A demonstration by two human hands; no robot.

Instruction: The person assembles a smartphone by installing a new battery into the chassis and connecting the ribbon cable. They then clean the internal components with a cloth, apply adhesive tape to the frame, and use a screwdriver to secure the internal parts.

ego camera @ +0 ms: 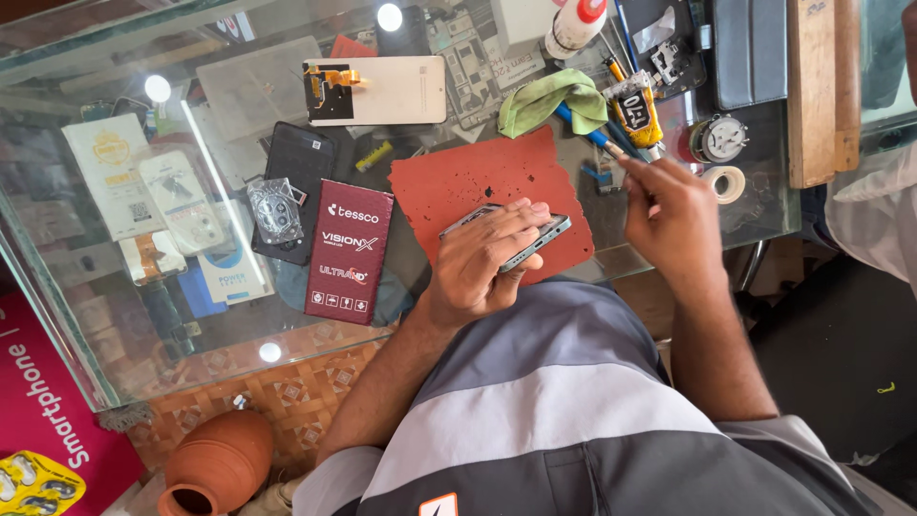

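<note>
a person in a grey and white shirt sits at a glass table (pixel 115 315), seen from above. nearest the body, the left hand (pixel 482 258) lies closed over a smartphone (pixel 540 237), fingers curled across its top, pressing it flat onto a red work mat (pixel 458 182); only the phone's grey edge and one corner show beyond the fingers. just to the right, the right hand (pixel 673 215) is lifted off the glass and blurred, its fingertips pinched on a thin blue-handled tool (pixel 587 132) that points away from the body. whether the grip is firm cannot be told.

just beyond that hand stand a yellow glue tube (pixel 638 110), a green cloth (pixel 549 100) and a roll of tape (pixel 728 182). left of the left hand lie a dark red box (pixel 349 253) and a black phone case (pixel 301 172). farther off rests a white phone back (pixel 387 91).

judged risks: the phone sits near the table's front edge, so a slip of the left hand could send it off the glass. the tool, swung quickly, might knock over the glue tube.
</note>
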